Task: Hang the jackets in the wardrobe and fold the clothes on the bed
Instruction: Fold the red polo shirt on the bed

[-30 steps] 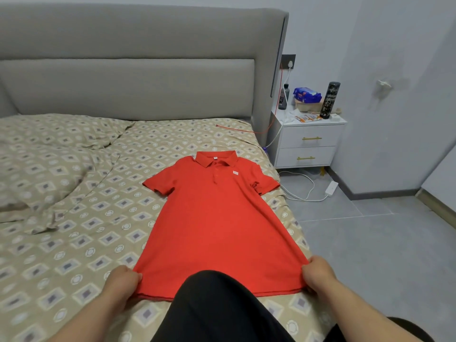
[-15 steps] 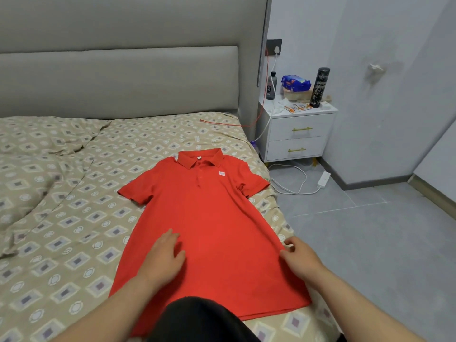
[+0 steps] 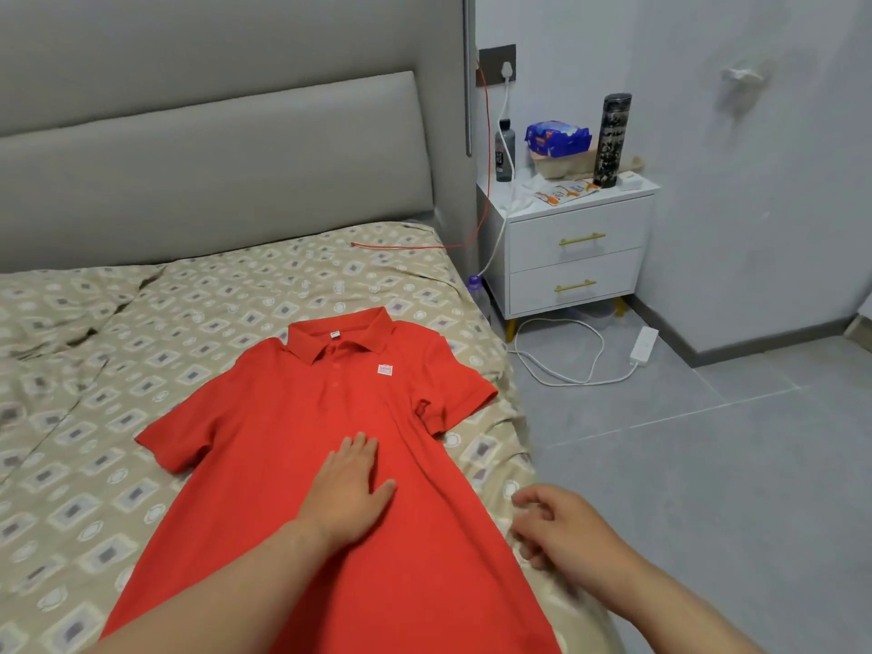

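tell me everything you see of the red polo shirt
The red polo shirt lies front up, flat on the bed, collar toward the headboard. Knit-looking, short sleeves, button placket, white chest logo, neck tag; creases by one sleeve. The left hand rests flat on its middle; the right hand hovers beside its edge.

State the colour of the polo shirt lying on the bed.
Red, a white chest patch; polo shirt, head view.

The left hand (image 3: 347,495) and right hand (image 3: 561,526) are bare — so are both forearms, down to the view's lower edge. The fingers (image 3: 358,453) are short and broad; the right hand's look slightly blurred.
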A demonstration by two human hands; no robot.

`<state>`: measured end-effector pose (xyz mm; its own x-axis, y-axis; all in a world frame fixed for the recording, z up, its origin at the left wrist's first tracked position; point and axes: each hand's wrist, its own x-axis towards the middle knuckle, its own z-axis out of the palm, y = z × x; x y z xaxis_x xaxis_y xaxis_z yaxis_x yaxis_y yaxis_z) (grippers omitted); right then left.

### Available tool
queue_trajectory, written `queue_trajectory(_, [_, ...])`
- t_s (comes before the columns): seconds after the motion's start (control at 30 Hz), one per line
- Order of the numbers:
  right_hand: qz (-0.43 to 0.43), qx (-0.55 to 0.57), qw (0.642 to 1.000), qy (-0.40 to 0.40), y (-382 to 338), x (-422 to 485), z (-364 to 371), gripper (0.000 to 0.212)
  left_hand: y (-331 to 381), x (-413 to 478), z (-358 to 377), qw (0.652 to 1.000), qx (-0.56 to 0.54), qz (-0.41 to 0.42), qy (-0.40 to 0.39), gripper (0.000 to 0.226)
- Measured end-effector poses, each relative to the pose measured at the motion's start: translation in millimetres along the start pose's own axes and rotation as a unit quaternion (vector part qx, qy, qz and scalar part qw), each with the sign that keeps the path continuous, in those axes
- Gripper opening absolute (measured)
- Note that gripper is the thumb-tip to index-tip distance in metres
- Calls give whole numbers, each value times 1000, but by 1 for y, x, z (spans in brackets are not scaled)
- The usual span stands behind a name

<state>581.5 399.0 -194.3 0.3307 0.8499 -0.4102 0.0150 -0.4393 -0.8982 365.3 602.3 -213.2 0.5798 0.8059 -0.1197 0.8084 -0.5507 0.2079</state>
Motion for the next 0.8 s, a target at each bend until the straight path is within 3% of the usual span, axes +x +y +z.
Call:
queue_trajectory(0.17, [18, 197, 980, -13, -27, 71, 7, 4, 4, 28, 20, 995, 69, 27, 63, 89])
queue_trajectory(0.3, [57, 286, 955, 60, -58, 137, 31, 30, -2, 29, 26, 995, 48, 44, 80, 87])
queue_trajectory(0.4, [38, 232, 963, 132, -78, 169, 47, 24, -1, 30, 27, 995, 38, 45, 76, 85])
queue_trajectory(0.47, [14, 140, 976, 169, -85, 189, 54, 35, -1, 30, 26, 996, 27, 45, 73, 85])
queue_trajectory(0.53, [-14, 80, 977, 199, -90, 203, 48, 24, -2, 29, 27, 996, 23, 45, 70, 85])
queue_trajectory(0.57, [-16, 72, 971, 229, -92, 211, 37, 14, -2, 30, 27, 996, 24, 45, 69, 85])
queue_trajectory(0.67, [61, 148, 918, 363, -86, 245, -18, 30, -2, 31, 28, 995, 27, 48, 80, 86])
queue_trajectory(0.73, [129, 203, 907, 344, -71, 254, -39, 39, -2, 30, 28, 995, 26, 51, 76, 86])
queue_trajectory(0.8, [136, 273, 921, 243, -54, 249, -35, 37, -1, 30, 26, 995, 24, 53, 75, 87])
